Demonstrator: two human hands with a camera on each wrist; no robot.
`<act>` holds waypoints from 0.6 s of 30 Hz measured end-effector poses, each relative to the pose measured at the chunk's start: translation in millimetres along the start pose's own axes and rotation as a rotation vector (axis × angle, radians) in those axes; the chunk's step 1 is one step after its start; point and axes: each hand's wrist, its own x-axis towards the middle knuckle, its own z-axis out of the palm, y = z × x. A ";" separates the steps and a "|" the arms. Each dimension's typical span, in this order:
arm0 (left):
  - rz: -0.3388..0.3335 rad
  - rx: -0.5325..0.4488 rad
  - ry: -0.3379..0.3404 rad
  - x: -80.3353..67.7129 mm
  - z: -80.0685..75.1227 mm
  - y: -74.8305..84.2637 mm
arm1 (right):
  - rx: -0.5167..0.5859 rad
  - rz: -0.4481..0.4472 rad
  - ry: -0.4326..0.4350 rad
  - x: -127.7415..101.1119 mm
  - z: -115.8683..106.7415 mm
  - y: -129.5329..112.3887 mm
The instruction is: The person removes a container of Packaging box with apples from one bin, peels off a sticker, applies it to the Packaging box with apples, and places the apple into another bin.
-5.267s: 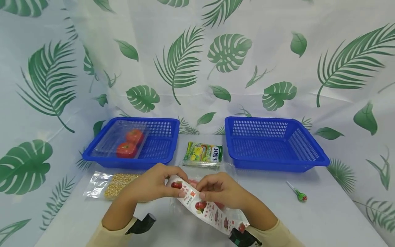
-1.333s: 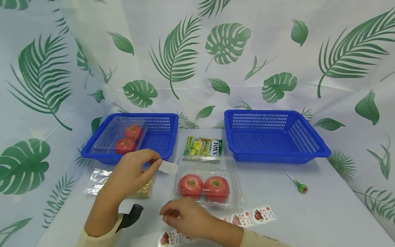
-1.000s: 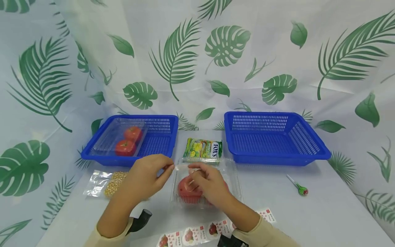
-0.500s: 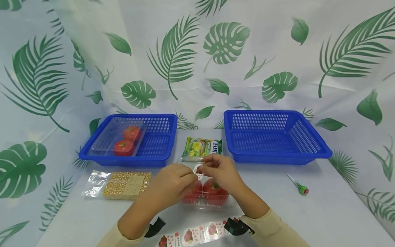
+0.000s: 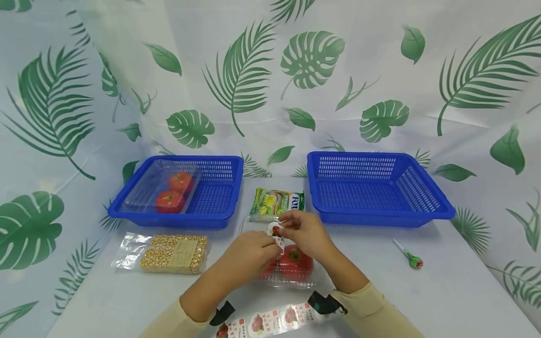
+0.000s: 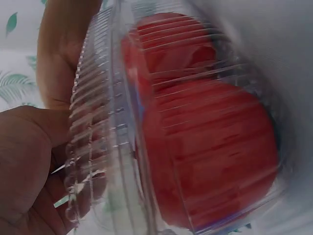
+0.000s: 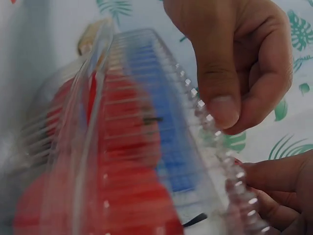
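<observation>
While pinched by both hands (image 5: 279, 241), sticker (image 5: 276, 233) above tomato box (image 5: 291, 272)

Bright, even, soft light; we get a sharp head view and blurred wrist views.
We see only faint shadows under the right hand (image 5: 305, 232) and left hand (image 5: 249, 253). Beside them the clear box (image 6: 195, 132) smears and shows streaks of glare in both wrist views; the backdrop curves toward the head view's edges.

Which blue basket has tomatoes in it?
The left blue basket does: a clear box of two tomatoes sits in it. The right blue basket holds nothing. The other tomato box lies on the table under the hands.
</observation>
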 end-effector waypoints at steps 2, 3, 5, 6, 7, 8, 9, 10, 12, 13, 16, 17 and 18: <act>-0.020 -0.005 -0.018 -0.8 1.9 -1.9 | -0.013 0.013 0.003 1.5 0.8 2.7; -0.038 -0.013 -0.026 -1.2 2.1 -3.4 | -0.019 0.010 0.004 2.2 1.3 4.1; -0.087 -0.027 -0.043 -2.0 1.7 -7.2 | -0.018 0.016 0.008 3.6 1.8 6.2; -0.120 -0.038 -0.052 -2.4 1.1 -9.4 | -0.017 0.016 0.008 4.2 2.0 7.2; -0.159 -0.049 -0.067 -3.1 0.6 -11.5 | -0.019 0.018 0.010 4.7 2.2 7.9; -0.202 -0.059 -0.086 -4.0 0.4 -13.7 | -0.025 0.021 0.009 5.1 2.4 8.7; -0.244 -0.071 -0.103 -4.6 0.4 -16.0 | -0.034 0.024 0.008 5.2 2.5 9.2; -0.286 -0.083 -0.121 -5.3 0.5 -18.1 | -0.044 0.030 0.007 5.4 2.5 9.8; -0.362 -0.107 -0.153 -6.8 1.5 -21.7 | -0.070 0.031 0.004 5.2 2.6 10.6; -0.393 -0.115 -0.162 -7.4 2.4 -23.2 | -0.083 0.027 0.005 4.9 2.5 10.8; -0.458 -0.143 -0.178 -8.3 5.4 -26.6 | -0.121 0.008 0.005 4.3 2.1 11.8; -0.470 -0.152 -0.180 -8.7 6.4 -27.4 | -0.130 0.002 0.008 4.3 1.9 12.2; -0.479 -0.163 -0.178 -9.0 7.4 -28.0 | -0.139 -0.002 0.011 4.3 1.7 12.6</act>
